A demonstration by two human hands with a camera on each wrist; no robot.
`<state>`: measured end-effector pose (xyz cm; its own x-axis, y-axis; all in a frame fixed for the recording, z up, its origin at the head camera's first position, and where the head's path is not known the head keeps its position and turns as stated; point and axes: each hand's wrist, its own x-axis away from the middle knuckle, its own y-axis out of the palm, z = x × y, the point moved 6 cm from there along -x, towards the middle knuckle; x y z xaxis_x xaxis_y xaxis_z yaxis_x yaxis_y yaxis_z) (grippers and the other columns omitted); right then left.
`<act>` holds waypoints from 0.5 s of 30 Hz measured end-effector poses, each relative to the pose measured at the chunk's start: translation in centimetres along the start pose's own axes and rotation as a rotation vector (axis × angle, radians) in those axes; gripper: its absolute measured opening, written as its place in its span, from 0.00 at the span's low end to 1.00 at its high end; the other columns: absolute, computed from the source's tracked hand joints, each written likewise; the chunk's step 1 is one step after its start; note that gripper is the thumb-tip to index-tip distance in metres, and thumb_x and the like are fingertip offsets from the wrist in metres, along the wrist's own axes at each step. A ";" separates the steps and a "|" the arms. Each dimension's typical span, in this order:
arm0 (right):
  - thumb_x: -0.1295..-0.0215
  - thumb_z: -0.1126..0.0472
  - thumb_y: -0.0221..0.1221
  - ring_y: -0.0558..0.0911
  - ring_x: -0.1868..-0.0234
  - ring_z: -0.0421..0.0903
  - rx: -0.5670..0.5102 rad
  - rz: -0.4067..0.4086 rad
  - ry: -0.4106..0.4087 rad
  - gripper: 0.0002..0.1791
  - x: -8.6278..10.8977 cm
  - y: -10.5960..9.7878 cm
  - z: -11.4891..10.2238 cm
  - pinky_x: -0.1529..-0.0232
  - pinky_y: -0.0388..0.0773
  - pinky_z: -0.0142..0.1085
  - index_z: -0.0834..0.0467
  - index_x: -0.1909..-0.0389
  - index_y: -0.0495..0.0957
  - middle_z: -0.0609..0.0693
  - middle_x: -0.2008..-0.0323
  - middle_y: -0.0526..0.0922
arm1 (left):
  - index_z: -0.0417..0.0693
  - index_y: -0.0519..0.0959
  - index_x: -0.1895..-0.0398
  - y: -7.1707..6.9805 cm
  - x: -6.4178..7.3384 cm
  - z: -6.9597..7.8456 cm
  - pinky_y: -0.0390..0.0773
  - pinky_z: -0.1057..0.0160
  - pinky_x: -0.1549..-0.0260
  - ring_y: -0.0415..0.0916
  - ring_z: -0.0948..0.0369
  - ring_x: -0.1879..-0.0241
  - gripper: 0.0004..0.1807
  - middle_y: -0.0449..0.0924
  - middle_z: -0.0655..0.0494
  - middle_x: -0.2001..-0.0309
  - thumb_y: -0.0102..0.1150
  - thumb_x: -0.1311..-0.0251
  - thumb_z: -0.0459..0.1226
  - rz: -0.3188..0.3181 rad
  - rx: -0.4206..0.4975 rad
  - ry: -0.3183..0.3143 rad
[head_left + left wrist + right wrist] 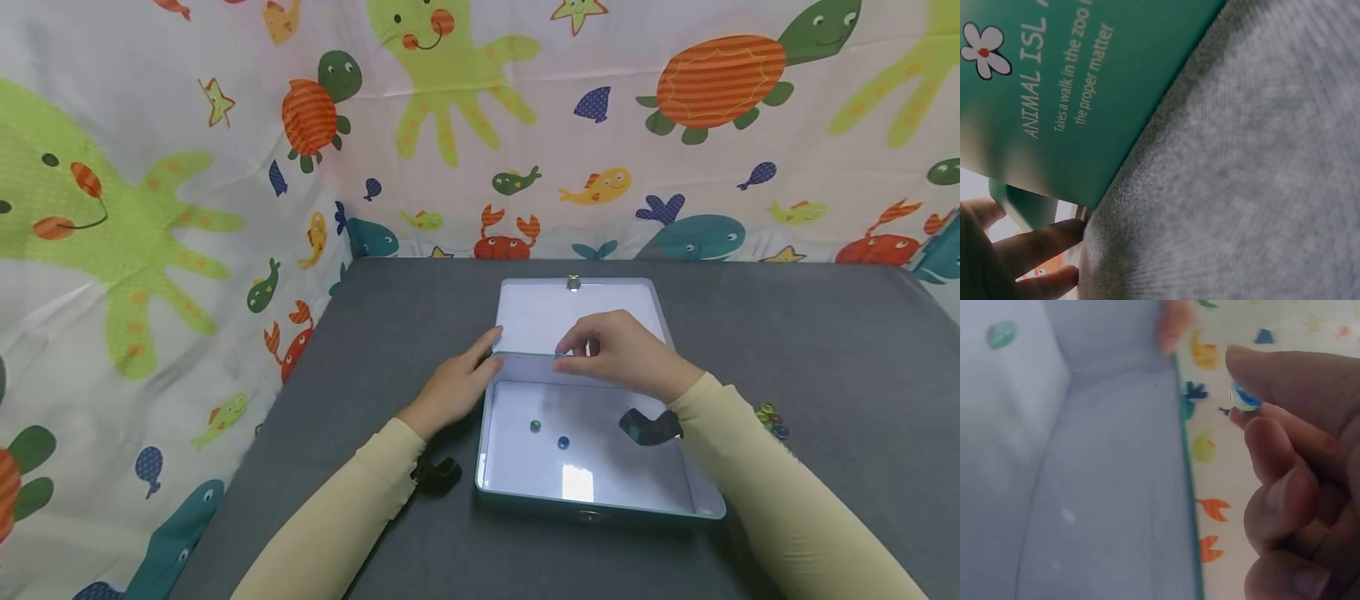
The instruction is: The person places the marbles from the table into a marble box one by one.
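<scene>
A hinged tin box stands opened out, white inside and green outside, its lid laid back. My right hand is over the box's back wall and pinches a clear marble with blue and white swirls between thumb and index finger. Inside on the floor lie a green marble and a blue marble. My left hand touches the back left corner near the hinge, its fingers extended. Printed lettering shows on the box's green side in the left wrist view.
Several marbles sit in a small cluster right of the box, partly behind my right sleeve. A dark grey cloth covers the table. Behind and to the left hangs a curtain printed with sea animals.
</scene>
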<state>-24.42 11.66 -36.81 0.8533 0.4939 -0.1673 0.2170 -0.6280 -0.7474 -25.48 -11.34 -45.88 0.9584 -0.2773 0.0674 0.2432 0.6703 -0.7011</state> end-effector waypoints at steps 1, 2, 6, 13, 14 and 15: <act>0.42 0.59 0.77 0.75 0.71 0.45 0.007 -0.010 -0.003 0.08 0.0 0.2 0.0 0.70 0.73 0.34 0.54 0.62 0.91 0.42 0.74 0.81 | 0.83 0.54 0.18 0.0 0.0 0.0 0.67 0.39 0.31 0.68 0.52 0.26 0.33 0.66 0.55 0.22 0.37 0.25 0.64 0.000 -0.001 -0.001; 0.42 0.59 0.77 0.76 0.71 0.44 0.012 -0.020 -0.007 0.08 -0.1 0.5 -0.1 0.70 0.73 0.34 0.54 0.62 0.91 0.41 0.75 0.81 | 0.83 0.54 0.18 0.0 0.0 0.0 0.67 0.38 0.31 0.68 0.52 0.27 0.33 0.66 0.55 0.22 0.37 0.25 0.64 0.000 -0.001 -0.003; 0.42 0.59 0.77 0.76 0.71 0.43 0.013 -0.065 -0.025 0.08 -0.3 1.4 -0.1 0.69 0.74 0.34 0.53 0.62 0.92 0.41 0.75 0.80 | 0.83 0.54 0.18 -0.1 0.0 -0.1 0.71 0.39 0.36 0.74 0.52 0.36 0.33 0.68 0.53 0.23 0.38 0.25 0.64 -0.001 -0.006 -0.008; 0.42 0.59 0.77 0.77 0.71 0.40 0.050 -0.114 -0.082 0.08 -0.4 2.5 -0.4 0.67 0.76 0.34 0.54 0.62 0.92 0.39 0.75 0.81 | 0.84 0.54 0.18 0.0 -0.2 -0.1 0.72 0.39 0.37 0.74 0.51 0.36 0.33 0.69 0.52 0.24 0.37 0.25 0.64 -0.007 -0.015 -0.001; 0.42 0.58 0.77 0.77 0.71 0.40 0.061 -0.120 -0.092 0.08 -0.4 2.6 -0.4 0.66 0.76 0.34 0.54 0.61 0.92 0.38 0.75 0.81 | 0.83 0.54 0.18 0.0 -0.2 0.0 0.71 0.39 0.35 0.74 0.51 0.34 0.33 0.69 0.52 0.24 0.37 0.25 0.64 -0.007 -0.013 -0.002; 0.42 0.58 0.77 0.77 0.71 0.39 0.070 -0.126 -0.101 0.08 -0.4 2.8 -0.5 0.66 0.76 0.34 0.54 0.61 0.92 0.38 0.75 0.82 | 0.83 0.54 0.17 0.0 -0.2 0.0 0.70 0.38 0.35 0.73 0.51 0.33 0.33 0.69 0.52 0.24 0.37 0.25 0.64 -0.006 -0.013 -0.002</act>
<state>-23.90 9.36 -38.49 0.7690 0.6258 -0.1307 0.2822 -0.5157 -0.8090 -25.66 -11.24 -45.88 0.9572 -0.2798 0.0734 0.2472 0.6595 -0.7099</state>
